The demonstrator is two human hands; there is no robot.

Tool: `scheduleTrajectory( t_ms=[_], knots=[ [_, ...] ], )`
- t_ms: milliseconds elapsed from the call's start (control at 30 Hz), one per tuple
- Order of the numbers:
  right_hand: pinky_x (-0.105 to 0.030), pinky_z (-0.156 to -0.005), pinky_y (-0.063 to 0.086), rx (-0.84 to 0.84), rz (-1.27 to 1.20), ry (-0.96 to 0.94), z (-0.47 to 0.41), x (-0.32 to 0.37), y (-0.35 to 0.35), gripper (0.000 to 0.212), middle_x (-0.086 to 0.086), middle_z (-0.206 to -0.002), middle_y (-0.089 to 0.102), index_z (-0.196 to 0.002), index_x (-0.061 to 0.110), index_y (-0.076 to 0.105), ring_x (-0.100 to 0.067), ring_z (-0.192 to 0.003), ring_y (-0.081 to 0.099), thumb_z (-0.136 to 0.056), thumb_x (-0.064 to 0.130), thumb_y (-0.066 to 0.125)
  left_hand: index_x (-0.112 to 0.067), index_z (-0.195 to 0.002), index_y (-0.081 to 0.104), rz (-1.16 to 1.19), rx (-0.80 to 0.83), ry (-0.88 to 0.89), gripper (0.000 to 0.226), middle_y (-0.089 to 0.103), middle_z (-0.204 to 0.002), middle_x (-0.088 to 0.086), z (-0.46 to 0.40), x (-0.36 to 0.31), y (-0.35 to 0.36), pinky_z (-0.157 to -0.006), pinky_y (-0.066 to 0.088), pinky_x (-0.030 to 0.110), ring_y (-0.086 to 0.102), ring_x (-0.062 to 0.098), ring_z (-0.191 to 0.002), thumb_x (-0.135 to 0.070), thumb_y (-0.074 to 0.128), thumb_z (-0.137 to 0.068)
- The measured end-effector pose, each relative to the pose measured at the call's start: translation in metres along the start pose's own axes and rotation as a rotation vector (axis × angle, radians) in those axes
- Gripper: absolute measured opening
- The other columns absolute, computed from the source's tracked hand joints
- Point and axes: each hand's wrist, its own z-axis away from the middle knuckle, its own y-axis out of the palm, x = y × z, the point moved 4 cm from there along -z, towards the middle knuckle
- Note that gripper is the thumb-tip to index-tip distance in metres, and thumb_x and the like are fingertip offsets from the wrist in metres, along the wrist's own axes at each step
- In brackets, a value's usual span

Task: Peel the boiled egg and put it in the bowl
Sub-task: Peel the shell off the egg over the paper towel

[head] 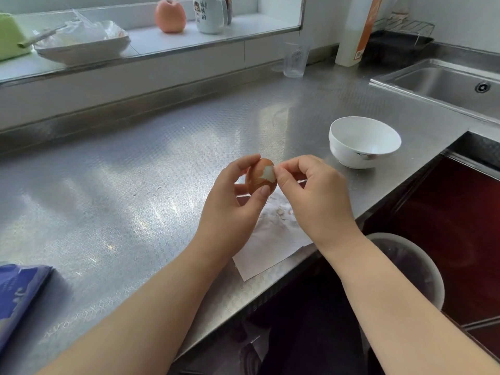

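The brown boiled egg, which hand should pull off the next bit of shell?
The right hand. Its fingertips are pinched at the edge of the bare white patch on the brown boiled egg, while the left hand is wrapped around the egg, steadying it above the white paper sheet.

Blue packet [19,296] cut off at the counter's [130,190] front-left corner; green box [10,36] cropped left; egg's [261,177] far side hidden by fingers.
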Motion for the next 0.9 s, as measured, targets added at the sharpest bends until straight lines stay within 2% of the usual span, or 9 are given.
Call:
scheduleTrajectory(
  t_ms=[133,233,400,467,567,700,767,833,900],
  knots=[
    [-0.03,-0.07,0.048,0.039,0.1,-0.058,-0.001,0.001,0.002,0.015,-0.001,-0.086,0.064,-0.086,0.008,0.065,-0.015,-0.078,0.06,-0.092,0.02,0.059,-0.034,-0.128,0.059,-0.031,-0.007,-0.005,0.045,0.061,-0.123,-0.015,0.0,0.002,-0.001,-0.081,0.055,0.02,0.069,0.014,-0.098,-0.011,0.07,-0.091],
    [-0.027,-0.071,0.045,0.087,0.131,-0.066,-0.003,0.0,0.001,0.014,-0.002,-0.09,0.063,-0.09,0.007,0.063,-0.016,-0.082,0.058,-0.094,0.019,0.057,-0.036,-0.127,0.058,-0.051,0.002,0.0,0.046,0.06,-0.125,-0.015,0.0,0.003,0.0,-0.081,0.053,0.018,0.068,0.011,-0.1,-0.009,0.068,-0.091],
    [-0.018,-0.063,0.032,0.094,0.204,-0.1,0.0,0.007,0.002,0.014,0.001,-0.088,0.058,-0.089,0.007,0.06,-0.012,-0.075,0.049,-0.094,0.019,0.055,-0.034,-0.127,0.058,-0.07,-0.026,0.013,0.045,0.061,-0.125,-0.012,-0.001,0.002,0.0,-0.083,0.051,0.014,0.066,0.003,-0.098,-0.012,0.071,-0.09],
    [-0.018,-0.063,0.035,0.091,0.155,-0.047,0.002,0.005,0.0,0.014,0.005,-0.082,0.06,-0.086,0.01,0.062,-0.012,-0.073,0.052,-0.092,0.023,0.059,-0.037,-0.125,0.056,-0.066,-0.038,0.009,0.043,0.062,-0.123,-0.013,-0.002,0.002,-0.002,-0.079,0.051,0.013,0.067,0.004,-0.097,-0.014,0.07,-0.091],
    [-0.02,-0.065,0.047,0.077,0.096,0.082,0.003,-0.005,-0.006,0.015,0.009,-0.076,0.066,-0.078,0.02,0.066,-0.006,-0.073,0.061,-0.086,0.033,0.067,-0.039,-0.125,0.054,-0.051,-0.071,0.01,0.041,0.062,-0.118,-0.02,-0.002,0.001,-0.004,-0.084,0.056,0.025,0.07,0.009,-0.097,-0.015,0.066,-0.093],
    [-0.011,-0.059,0.041,0.127,0.162,0.141,0.004,-0.015,-0.007,0.016,0.011,-0.071,0.064,-0.073,0.023,0.064,-0.002,-0.071,0.058,-0.082,0.035,0.071,-0.038,-0.127,0.054,-0.033,-0.094,0.012,0.039,0.061,-0.122,-0.017,-0.002,0.0,-0.005,-0.091,0.057,0.035,0.07,0.009,-0.099,-0.018,0.064,-0.095],
    [-0.007,-0.062,0.039,0.227,0.205,0.142,0.003,-0.018,-0.003,0.006,0.011,-0.08,0.066,-0.082,0.023,0.069,-0.004,-0.076,0.059,-0.087,0.025,0.066,-0.039,-0.125,0.054,-0.03,-0.097,0.021,0.038,0.062,-0.117,-0.021,-0.002,-0.001,-0.005,-0.086,0.055,0.024,0.068,0.001,-0.098,-0.018,0.064,-0.095],
    [-0.002,-0.068,0.038,0.321,0.207,0.147,0.003,-0.018,-0.001,0.024,0.01,-0.093,0.068,-0.098,0.023,0.071,-0.004,-0.084,0.059,-0.089,0.008,0.055,-0.04,-0.122,0.054,-0.033,-0.095,0.038,0.038,0.061,-0.11,-0.025,-0.002,-0.003,-0.004,-0.077,0.05,0.011,0.063,-0.012,-0.095,-0.016,0.065,-0.094],
    [-0.002,-0.071,0.039,0.315,0.162,0.178,0.003,-0.016,-0.002,0.035,0.013,-0.099,0.067,-0.108,0.024,0.068,0.0,-0.088,0.059,-0.088,0.004,0.049,-0.039,-0.12,0.054,-0.029,-0.092,0.044,0.038,0.061,-0.109,-0.025,-0.001,-0.004,-0.004,-0.074,0.047,0.006,0.06,-0.016,-0.093,-0.015,0.065,-0.094]
  ],
)
